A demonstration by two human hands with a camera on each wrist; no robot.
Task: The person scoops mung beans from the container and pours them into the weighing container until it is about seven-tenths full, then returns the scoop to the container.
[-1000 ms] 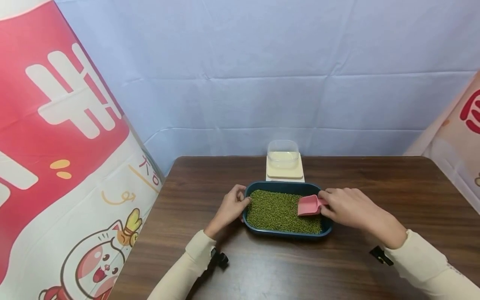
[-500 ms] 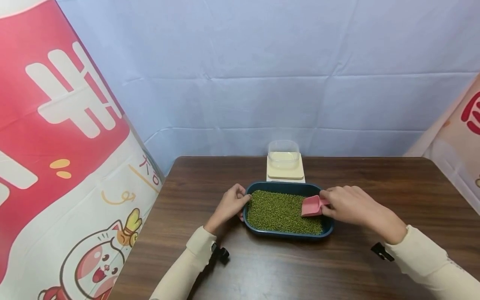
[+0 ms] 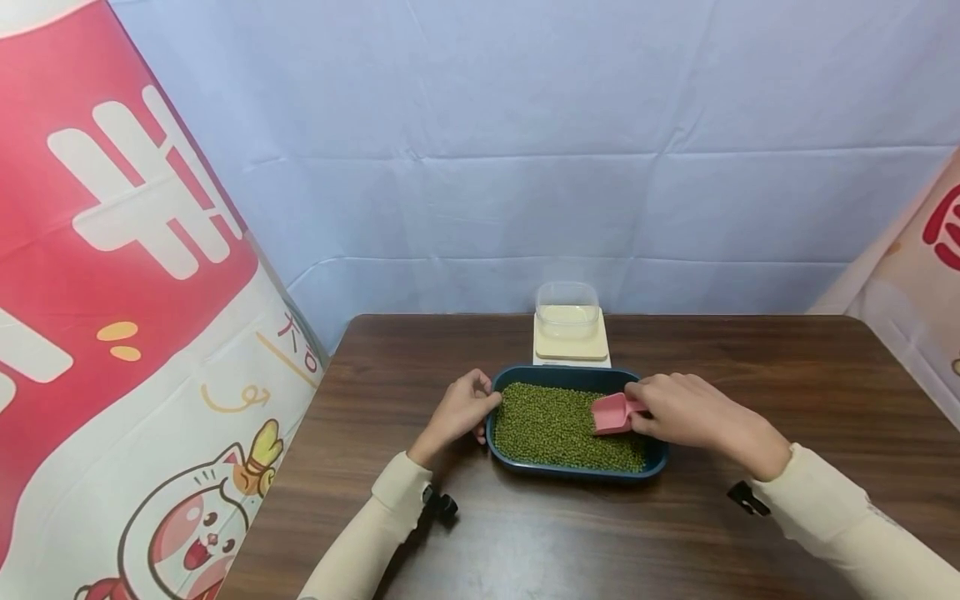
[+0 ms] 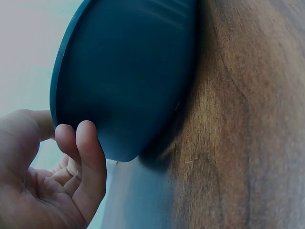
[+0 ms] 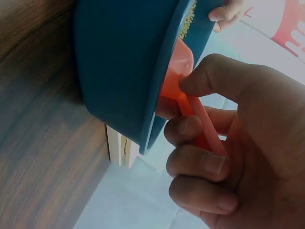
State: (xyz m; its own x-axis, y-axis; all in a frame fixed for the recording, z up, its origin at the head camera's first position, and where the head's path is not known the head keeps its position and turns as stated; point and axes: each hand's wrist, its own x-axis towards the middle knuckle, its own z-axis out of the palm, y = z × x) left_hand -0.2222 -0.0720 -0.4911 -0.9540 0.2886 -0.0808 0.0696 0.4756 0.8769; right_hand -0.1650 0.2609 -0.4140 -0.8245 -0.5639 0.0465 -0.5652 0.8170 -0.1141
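Head view shows a tray (image 3: 577,472) of green beans (image 3: 555,425) on a brown table (image 3: 787,367), with a person's hands at its two ends. Inside its right part lies the pink scoop (image 3: 611,414), its mouth turned left against the beans; how deep its front edge sits cannot be told. The right hand (image 3: 686,408) grasps the scoop: the right wrist view has the fingers curled round the handle, with the thumb pressed near the blade, just over the tray's rim. The left hand (image 3: 459,410) pinches the tray's left end, thumb at the rim and, in the left wrist view, two fingertips against the outer wall. Just behind the tray is a pale scale (image 3: 572,348), bearing a clear box (image 3: 567,308). Pale cloth (image 3: 480,167) hangs behind the table, and a red and white banner (image 3: 150,333) with a cartoon cat stands on the left. Both sleeves (image 3: 813,504) are cream.
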